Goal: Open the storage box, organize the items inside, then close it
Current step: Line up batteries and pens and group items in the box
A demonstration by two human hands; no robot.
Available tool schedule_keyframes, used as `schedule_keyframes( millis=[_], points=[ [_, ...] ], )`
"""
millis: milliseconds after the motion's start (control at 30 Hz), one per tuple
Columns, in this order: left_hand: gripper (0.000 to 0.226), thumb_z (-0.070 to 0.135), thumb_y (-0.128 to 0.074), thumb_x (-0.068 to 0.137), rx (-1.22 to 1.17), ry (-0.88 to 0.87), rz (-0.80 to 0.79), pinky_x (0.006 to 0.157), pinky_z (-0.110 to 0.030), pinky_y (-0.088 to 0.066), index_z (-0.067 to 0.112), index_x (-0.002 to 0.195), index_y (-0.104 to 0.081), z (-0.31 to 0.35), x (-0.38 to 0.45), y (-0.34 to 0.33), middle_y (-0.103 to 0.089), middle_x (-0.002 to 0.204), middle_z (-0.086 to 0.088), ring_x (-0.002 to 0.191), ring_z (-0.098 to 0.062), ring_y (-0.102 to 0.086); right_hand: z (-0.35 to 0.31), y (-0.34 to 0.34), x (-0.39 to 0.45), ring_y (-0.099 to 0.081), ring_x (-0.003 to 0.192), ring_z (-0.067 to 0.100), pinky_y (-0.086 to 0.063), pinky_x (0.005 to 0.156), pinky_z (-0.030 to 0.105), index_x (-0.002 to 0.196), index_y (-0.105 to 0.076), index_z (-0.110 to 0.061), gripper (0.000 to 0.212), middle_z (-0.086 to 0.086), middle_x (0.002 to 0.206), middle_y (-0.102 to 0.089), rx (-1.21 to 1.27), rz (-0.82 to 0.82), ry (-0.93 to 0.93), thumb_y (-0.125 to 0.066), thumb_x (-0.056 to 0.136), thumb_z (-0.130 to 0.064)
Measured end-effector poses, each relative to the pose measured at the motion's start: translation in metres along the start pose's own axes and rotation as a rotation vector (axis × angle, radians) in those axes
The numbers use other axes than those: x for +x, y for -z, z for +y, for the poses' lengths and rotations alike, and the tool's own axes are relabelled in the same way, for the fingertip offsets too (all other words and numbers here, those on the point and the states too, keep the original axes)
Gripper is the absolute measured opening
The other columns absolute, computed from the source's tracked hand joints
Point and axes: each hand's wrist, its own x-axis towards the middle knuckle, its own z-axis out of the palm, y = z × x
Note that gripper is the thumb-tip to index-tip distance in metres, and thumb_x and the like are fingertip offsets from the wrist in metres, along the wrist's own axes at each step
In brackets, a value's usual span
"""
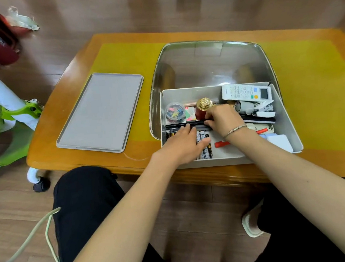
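Wooden bench on a plank floor. Grey tray lies left; storage box stands open at the near right, lid raised behind. Left hand is laid flat, fingers straight, over batteries. Right hand, fingers curled, pinches a black pen at mid-box.

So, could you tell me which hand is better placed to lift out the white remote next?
The right hand, probably: it is already nearer the remote in the box's far right corner, while the left hand rests over the batteries.
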Motion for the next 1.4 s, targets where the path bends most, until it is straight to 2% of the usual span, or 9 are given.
schedule_keyframes(
  millis=[133,300,433,500,600,1000,1233,1300,1400],
  points=[
    [0.080,0.067,-0.021,0.094,0.043,0.032,-0.027,0.118,-0.048,-0.009,0.016,0.154,-0.008,0.000,0.006,-0.001,0.005,0.161,-0.005,0.148,-0.023,0.005,0.011,0.017,-0.006,-0.062,0.086,0.028,-0.041,0.065,0.030,0.087,-0.067,-0.017,0.015,0.005,0.091,-0.067,0.011,0.220,-0.044,-0.063,0.085,-0.032],
    [0.073,0.060,-0.030,0.096,0.069,-0.002,0.003,0.117,-0.047,-0.013,0.017,0.153,-0.013,-0.001,0.007,0.002,-0.002,0.161,-0.006,0.148,-0.026,-0.001,0.028,0.037,0.006,-0.052,0.096,0.033,-0.030,0.078,0.038,0.094,-0.066,-0.014,0.016,0.010,0.095,-0.061,-0.092,0.314,0.000,-0.065,0.080,-0.022],
    [0.043,0.034,-0.051,0.096,0.087,-0.131,0.404,0.104,-0.037,-0.035,0.014,0.134,-0.047,0.001,0.009,0.014,-0.047,0.138,-0.005,0.128,-0.023,-0.039,0.029,0.041,0.021,-0.047,0.100,0.033,-0.023,0.078,0.037,0.104,-0.062,-0.014,0.029,0.009,0.104,-0.057,-0.192,0.332,0.043,-0.067,0.075,-0.016],
    [0.033,0.022,-0.056,0.093,0.110,-0.108,0.623,0.097,-0.034,-0.036,0.015,0.124,-0.053,0.000,0.019,0.028,-0.053,0.126,-0.003,0.118,-0.022,-0.043,0.028,0.042,0.028,-0.046,0.101,0.033,-0.021,0.078,0.037,0.108,-0.060,-0.014,0.034,0.009,0.107,-0.056,-0.230,0.309,0.060,-0.066,0.075,-0.018],
    [0.043,0.011,-0.061,0.085,0.142,-0.040,0.740,0.096,-0.035,-0.034,0.016,0.126,-0.049,-0.002,0.041,0.048,-0.051,0.129,-0.004,0.119,-0.025,-0.041,0.024,0.041,0.035,-0.044,0.104,0.031,-0.020,0.080,0.037,0.112,-0.058,-0.016,0.035,0.006,0.112,-0.056,-0.260,0.257,0.069,-0.059,0.077,-0.015],
    [0.060,0.011,-0.070,0.073,0.496,-0.028,0.534,0.086,-0.041,-0.031,0.017,0.126,-0.042,0.004,0.100,0.066,-0.051,0.121,-0.007,0.111,-0.028,-0.044,0.024,0.039,0.043,-0.044,0.106,0.026,-0.021,0.082,0.037,0.105,-0.062,-0.018,0.026,0.000,0.107,-0.064,-0.147,0.168,0.029,-0.047,0.083,-0.015],
    [0.109,0.016,-0.078,0.063,0.620,-0.088,0.485,0.081,-0.038,-0.033,0.022,0.150,-0.013,0.002,0.097,0.058,-0.046,0.123,-0.008,0.106,-0.027,-0.046,0.025,0.043,0.026,-0.049,0.102,0.027,-0.018,0.076,0.034,0.099,-0.066,-0.018,0.024,-0.001,0.103,-0.065,-0.129,0.334,0.051,-0.054,0.079,-0.014],
    [0.106,0.015,-0.077,0.066,0.617,-0.109,0.501,0.082,-0.037,-0.033,0.020,0.151,-0.013,0.001,0.097,0.060,-0.047,0.124,-0.007,0.107,-0.027,-0.045,0.025,0.042,0.023,-0.048,0.101,0.027,-0.018,0.075,0.034,0.098,-0.067,-0.019,0.023,-0.001,0.103,-0.065,-0.114,0.320,0.045,-0.054,0.079,-0.013],
    [0.071,0.017,-0.057,0.089,0.597,-0.150,0.501,0.086,-0.038,-0.032,0.016,0.149,-0.020,-0.004,0.099,0.063,-0.047,0.131,-0.008,0.113,-0.027,-0.044,0.028,0.042,0.020,-0.048,0.100,0.027,-0.019,0.076,0.034,0.096,-0.066,-0.019,0.021,-0.002,0.103,-0.064,-0.098,0.322,0.027,-0.053,0.080,-0.014]
  ],
)
